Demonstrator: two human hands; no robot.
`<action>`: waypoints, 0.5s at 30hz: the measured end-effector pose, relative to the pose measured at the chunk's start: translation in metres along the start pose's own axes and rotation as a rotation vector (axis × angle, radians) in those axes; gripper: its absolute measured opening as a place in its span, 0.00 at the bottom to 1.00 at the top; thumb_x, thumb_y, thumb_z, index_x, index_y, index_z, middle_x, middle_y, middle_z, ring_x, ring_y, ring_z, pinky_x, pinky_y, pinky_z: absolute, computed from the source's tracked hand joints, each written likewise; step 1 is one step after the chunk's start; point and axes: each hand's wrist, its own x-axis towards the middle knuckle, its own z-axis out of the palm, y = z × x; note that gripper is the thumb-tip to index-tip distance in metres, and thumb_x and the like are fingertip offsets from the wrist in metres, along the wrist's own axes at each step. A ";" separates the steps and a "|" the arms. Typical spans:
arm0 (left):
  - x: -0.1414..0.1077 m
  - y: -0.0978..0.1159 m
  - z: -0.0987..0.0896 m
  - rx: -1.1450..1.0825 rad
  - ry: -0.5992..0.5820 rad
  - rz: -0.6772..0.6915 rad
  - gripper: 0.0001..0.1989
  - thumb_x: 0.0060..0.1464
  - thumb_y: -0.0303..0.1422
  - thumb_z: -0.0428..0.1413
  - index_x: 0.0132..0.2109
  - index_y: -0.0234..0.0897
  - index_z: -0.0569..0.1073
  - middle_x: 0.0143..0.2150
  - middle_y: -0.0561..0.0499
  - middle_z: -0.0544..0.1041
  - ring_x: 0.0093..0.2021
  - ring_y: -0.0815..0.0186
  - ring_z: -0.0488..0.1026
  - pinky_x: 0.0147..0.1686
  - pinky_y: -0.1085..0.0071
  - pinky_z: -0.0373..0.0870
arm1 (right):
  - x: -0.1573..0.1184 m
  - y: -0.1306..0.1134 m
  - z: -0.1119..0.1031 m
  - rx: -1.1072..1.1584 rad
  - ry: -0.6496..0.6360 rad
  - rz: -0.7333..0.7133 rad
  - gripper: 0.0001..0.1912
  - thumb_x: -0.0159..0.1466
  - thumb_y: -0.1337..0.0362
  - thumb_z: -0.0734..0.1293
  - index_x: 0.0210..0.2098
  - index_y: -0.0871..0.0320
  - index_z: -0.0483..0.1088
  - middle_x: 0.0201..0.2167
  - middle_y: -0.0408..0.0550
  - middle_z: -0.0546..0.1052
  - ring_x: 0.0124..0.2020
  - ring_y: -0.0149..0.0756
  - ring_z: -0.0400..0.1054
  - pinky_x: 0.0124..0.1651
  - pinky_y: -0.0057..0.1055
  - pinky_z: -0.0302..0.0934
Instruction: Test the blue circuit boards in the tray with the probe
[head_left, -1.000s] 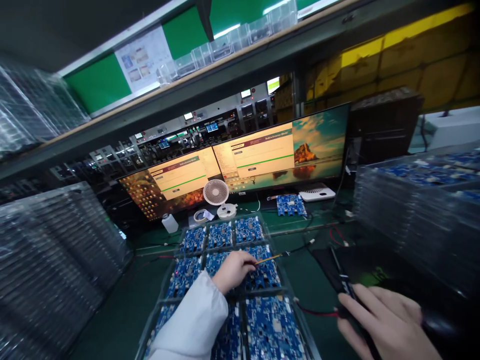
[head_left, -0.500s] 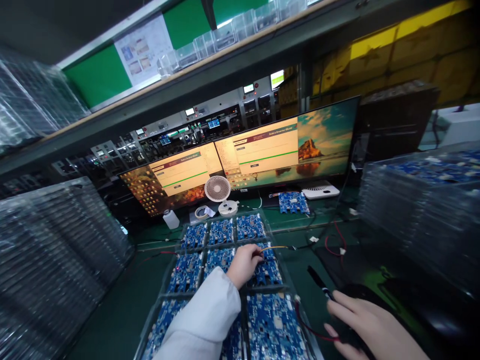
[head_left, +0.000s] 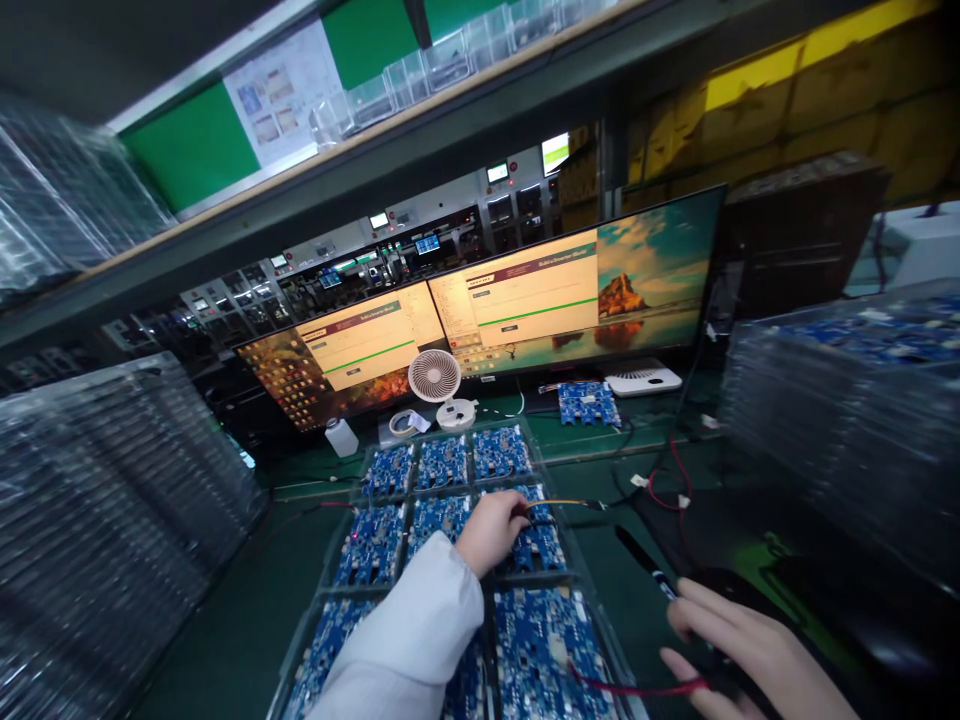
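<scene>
left hand (head_left: pixel 491 530) pinching orange wire (head_left: pixel 562 503) | wire runs rightward, level | right hand (head_left: pixel 750 660) spread on mouse (head_left: pixel 731 590)

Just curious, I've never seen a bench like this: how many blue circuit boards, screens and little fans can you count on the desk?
Blue circuit boards in the clear tray: 9, one under the left hand
Loose blue circuit board by the screens: 1
Screens: 2
Small fan: 1
Total: 13

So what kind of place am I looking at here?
Most likely an electronics factory test bench: a clear tray of blue circuit boards, two monitors showing the same program window, and stacks of trays at the sides.
</scene>
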 end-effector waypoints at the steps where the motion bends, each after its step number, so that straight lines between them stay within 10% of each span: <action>1: -0.001 0.000 0.001 0.003 -0.002 0.000 0.07 0.52 0.26 0.56 0.40 0.37 0.75 0.38 0.50 0.78 0.40 0.63 0.73 0.45 0.68 0.67 | 0.000 0.000 0.000 -0.002 0.007 0.005 0.09 0.70 0.58 0.61 0.40 0.55 0.68 0.39 0.47 0.66 0.40 0.37 0.66 0.34 0.22 0.65; 9: -0.007 0.005 0.002 -0.050 0.016 -0.041 0.15 0.52 0.22 0.52 0.47 0.35 0.73 0.40 0.48 0.76 0.42 0.62 0.72 0.49 0.65 0.68 | 0.008 -0.007 -0.002 -0.024 0.103 0.003 0.09 0.70 0.59 0.59 0.39 0.56 0.67 0.40 0.46 0.67 0.38 0.35 0.67 0.30 0.21 0.65; 15: -0.050 0.066 -0.027 -0.151 -0.133 0.231 0.18 0.55 0.26 0.51 0.53 0.36 0.70 0.52 0.44 0.72 0.54 0.62 0.68 0.59 0.65 0.61 | 0.001 0.001 0.004 -0.090 0.042 -0.001 0.08 0.70 0.59 0.58 0.44 0.55 0.63 0.43 0.44 0.66 0.38 0.32 0.67 0.31 0.21 0.66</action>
